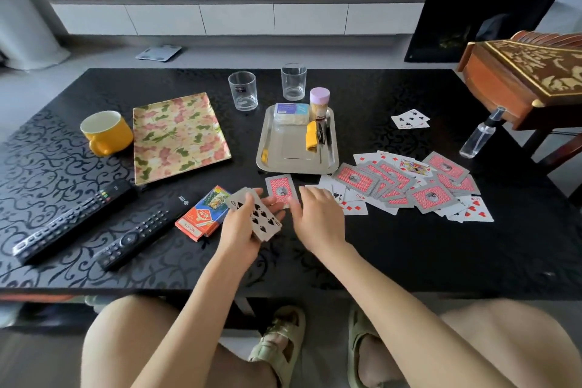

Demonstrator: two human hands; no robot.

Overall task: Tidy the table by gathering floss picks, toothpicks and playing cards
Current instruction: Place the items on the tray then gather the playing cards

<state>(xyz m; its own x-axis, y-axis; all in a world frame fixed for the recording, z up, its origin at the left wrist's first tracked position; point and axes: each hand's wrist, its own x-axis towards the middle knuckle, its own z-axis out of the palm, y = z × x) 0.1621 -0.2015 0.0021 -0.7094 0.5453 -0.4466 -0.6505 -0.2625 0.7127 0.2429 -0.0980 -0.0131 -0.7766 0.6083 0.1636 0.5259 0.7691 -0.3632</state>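
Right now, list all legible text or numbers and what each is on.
"NO.97", last character unclear: card box
"9": spade card in left hand
"2": diamond card
Purple-lidded jar, blue-white box, remotes: too blurred to read

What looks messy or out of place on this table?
Playing cards lie scattered right of the steel tray, some face up, some face down; a small group sits apart near the spray bottle. The left hand holds a gathered stack.

The right hand [318, 217] is blurred, its fingers' pose unclear; the left hand [241, 225] covers part of the held cards [264, 218]; overlapping hides most faces in the scattered pile [393, 183]
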